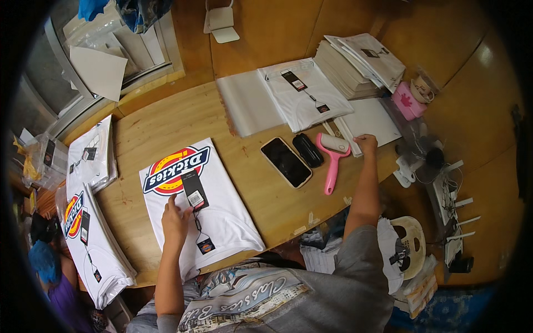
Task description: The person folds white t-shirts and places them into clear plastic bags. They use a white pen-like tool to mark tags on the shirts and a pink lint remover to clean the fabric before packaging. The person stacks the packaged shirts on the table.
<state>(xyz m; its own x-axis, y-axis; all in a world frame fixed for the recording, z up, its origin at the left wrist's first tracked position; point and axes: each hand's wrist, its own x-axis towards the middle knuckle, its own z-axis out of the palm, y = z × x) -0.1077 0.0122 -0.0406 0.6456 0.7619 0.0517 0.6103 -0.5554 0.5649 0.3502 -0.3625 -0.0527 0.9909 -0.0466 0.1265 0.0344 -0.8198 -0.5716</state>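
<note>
A folded white T-shirt with a red, yellow and blue print lies in front of me. A black hang tag rests on the print, its cord running to a small dark square tag. My left hand lies on the shirt, fingers apart, thumb at the hang tag's lower edge. Out to the right, my right hand is closed at narrow white strips beside a stack of white sheets. What its fingers grip is hidden. Beside it lies a pink-handled lint roller.
A phone and black case lie mid-table. Clear plastic bags, a bagged shirt and a card stack stand behind. More folded shirts fill the left edge. A pink box sits far right.
</note>
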